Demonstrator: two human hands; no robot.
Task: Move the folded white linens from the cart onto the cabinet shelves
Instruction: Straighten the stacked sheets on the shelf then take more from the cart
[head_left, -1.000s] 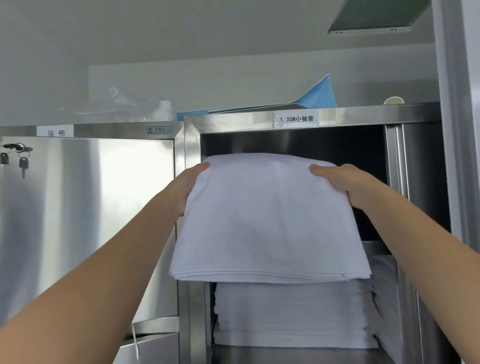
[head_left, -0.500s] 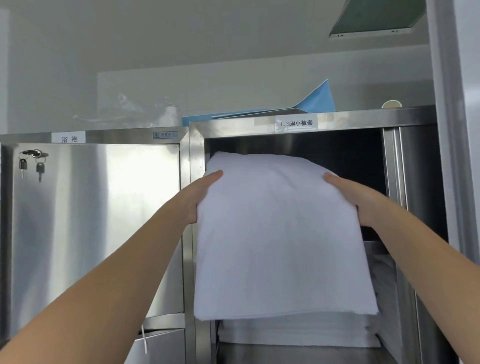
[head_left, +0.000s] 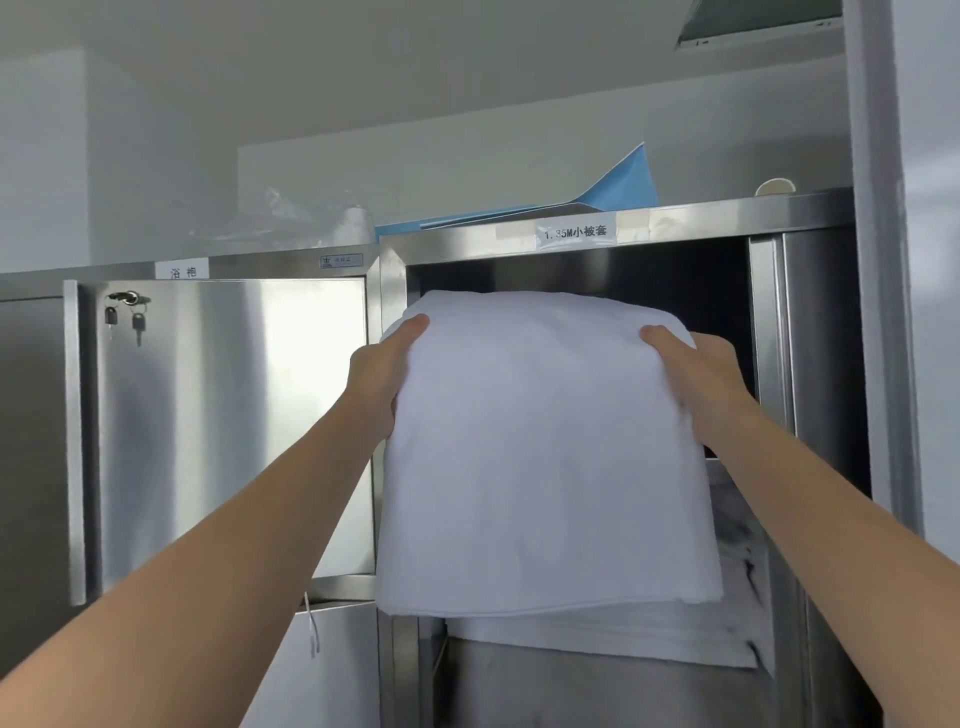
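Both hands — left hand (head_left: 382, 382) at nine o'clock, right hand (head_left: 698, 382) at three — grip a folded linen (head_left: 540, 457), tilted into the cabinet (head_left: 395, 270) opening, not yet resting on the stack (head_left: 613, 639) — unreleased.

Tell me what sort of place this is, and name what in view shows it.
Most likely a linen storeroom, perhaps in a hotel or hospital. Steel cabinets carry paper labels over their doors, keys hang in one lock, and both hands hold a folded white linen at an open compartment above a stack of folded linens.
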